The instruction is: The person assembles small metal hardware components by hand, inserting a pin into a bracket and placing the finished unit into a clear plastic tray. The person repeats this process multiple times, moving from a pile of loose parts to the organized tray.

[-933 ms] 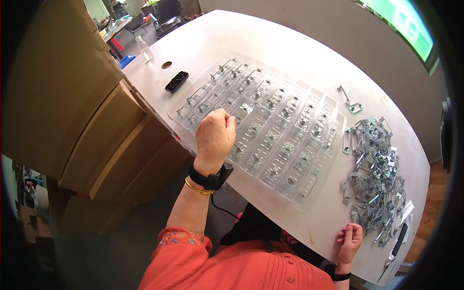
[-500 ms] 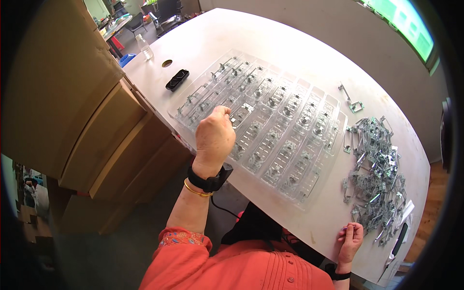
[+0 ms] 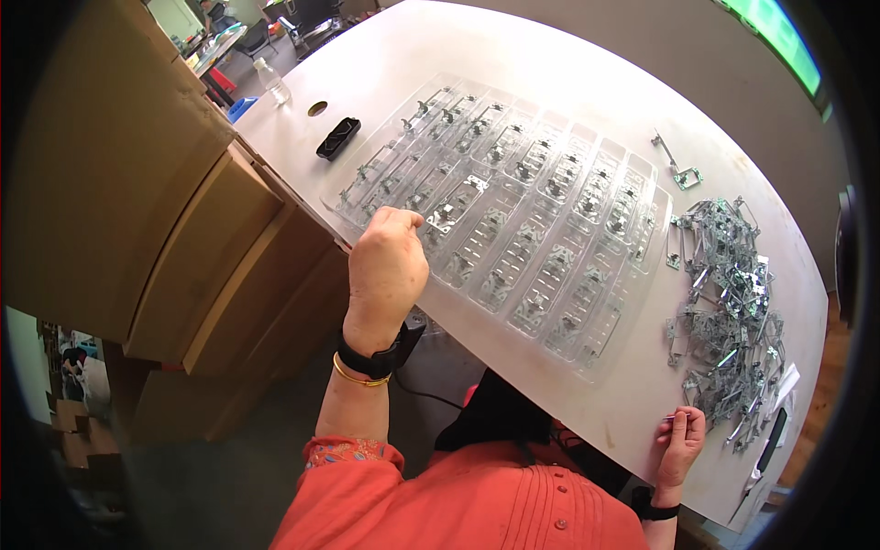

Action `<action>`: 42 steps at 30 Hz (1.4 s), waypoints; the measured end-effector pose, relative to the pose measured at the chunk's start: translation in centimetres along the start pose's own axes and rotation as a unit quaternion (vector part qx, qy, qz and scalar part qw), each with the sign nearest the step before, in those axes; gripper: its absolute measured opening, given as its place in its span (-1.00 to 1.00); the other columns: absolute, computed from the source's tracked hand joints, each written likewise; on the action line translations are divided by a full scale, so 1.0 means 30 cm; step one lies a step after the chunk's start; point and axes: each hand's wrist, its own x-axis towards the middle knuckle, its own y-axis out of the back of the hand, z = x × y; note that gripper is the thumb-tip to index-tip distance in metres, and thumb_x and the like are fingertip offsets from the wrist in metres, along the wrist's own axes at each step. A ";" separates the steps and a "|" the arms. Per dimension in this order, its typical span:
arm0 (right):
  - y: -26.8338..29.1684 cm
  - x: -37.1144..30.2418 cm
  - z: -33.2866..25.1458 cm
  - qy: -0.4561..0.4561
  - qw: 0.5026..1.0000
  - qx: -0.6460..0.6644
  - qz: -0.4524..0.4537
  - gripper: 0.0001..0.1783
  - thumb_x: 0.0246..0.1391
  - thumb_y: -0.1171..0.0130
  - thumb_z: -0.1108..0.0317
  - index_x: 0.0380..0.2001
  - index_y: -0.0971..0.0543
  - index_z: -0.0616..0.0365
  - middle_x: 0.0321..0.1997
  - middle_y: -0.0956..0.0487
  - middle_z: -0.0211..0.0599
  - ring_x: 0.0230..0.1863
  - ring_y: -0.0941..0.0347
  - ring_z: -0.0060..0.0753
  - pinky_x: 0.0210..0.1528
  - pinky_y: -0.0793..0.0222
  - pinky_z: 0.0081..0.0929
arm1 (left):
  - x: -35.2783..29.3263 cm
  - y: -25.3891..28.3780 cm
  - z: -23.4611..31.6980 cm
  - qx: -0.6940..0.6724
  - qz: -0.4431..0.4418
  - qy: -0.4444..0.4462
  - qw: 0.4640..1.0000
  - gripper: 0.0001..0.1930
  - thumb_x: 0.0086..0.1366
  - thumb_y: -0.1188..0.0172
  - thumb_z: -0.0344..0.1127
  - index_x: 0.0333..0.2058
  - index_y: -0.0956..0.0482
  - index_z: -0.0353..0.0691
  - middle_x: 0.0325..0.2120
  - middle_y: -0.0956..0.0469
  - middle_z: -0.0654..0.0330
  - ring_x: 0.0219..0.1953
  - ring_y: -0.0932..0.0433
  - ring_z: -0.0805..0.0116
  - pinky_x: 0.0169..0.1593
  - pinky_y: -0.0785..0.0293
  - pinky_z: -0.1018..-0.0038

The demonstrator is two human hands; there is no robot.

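Note:
A clear plastic tray [image 3: 642, 275] with many narrow compartments lies on the white table [image 3: 550, 82]; most compartments hold a small metal clip. My left hand [image 3: 385, 268] rests curled over the tray's near left edge, knuckles up. Its fingertips press down into a compartment and are hidden from me. My right hand [image 3: 680, 442] sits at the table's near edge, fingers pinched on a small metal part [image 3: 668, 419]. Just beyond it lies a heap of loose metal clips [image 3: 729, 302].
Two stray metal pieces [image 3: 680, 169] lie past the tray's right end. A black oblong object [image 3: 337, 137], a round hole [image 3: 317, 108] and a plastic bottle [image 3: 273, 82] are at the far left. Cardboard boxes [image 3: 137, 183] stand left of the table. A dark pen-like tool [image 3: 772, 438] lies right of the heap.
My left hand has shifted slightly to the left along the tray's near edge. My right hand has stayed where it was.

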 end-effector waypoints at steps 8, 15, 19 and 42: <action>0.004 0.002 0.011 0.001 1.000 0.007 0.002 -0.89 0.53 -0.14 0.31 -0.09 -0.54 0.09 -0.28 -0.58 -0.48 -0.43 -0.48 -0.74 -0.47 -0.37 -0.77 | 0.007 -0.004 0.034 0.085 -0.018 0.002 0.996 -0.90 0.31 -0.34 -0.41 -0.25 -0.76 -0.28 -0.23 -0.64 0.07 -0.31 -0.68 0.06 -0.15 -0.60 0.23; 0.006 0.001 0.012 0.000 1.000 0.006 -0.001 -0.89 0.53 -0.14 0.30 -0.09 -0.54 0.09 -0.27 -0.58 -0.48 -0.42 -0.49 -0.74 -0.46 -0.37 -0.77 | 0.012 -0.040 0.006 0.096 -0.051 0.014 0.994 -0.88 0.26 -0.40 -0.37 -0.26 -0.74 -0.27 -0.21 -0.57 0.05 -0.23 -0.68 -0.03 -0.13 -0.63 0.14; 0.008 0.001 0.014 -0.002 1.000 0.003 0.000 -0.89 0.53 -0.14 0.30 -0.09 -0.55 0.08 -0.27 -0.59 -0.48 -0.42 -0.49 -0.75 -0.46 -0.38 -0.77 | 0.014 -0.044 0.006 0.094 -0.045 0.010 0.995 -0.91 0.27 -0.38 -0.40 -0.29 -0.71 -0.27 -0.20 -0.56 0.03 -0.22 -0.68 -0.06 -0.13 -0.63 0.12; -0.001 0.000 0.003 0.007 1.000 0.008 0.001 -0.89 0.52 -0.15 0.31 -0.07 -0.55 0.10 -0.28 -0.59 -0.47 -0.41 -0.50 -0.73 -0.45 -0.39 -0.75 | 0.018 -0.034 0.016 0.057 -0.061 -0.065 0.994 -0.78 0.32 -0.14 -0.59 -0.15 -0.74 -0.33 -0.18 -0.71 0.00 -0.15 -0.71 -0.08 -0.05 -0.64 0.21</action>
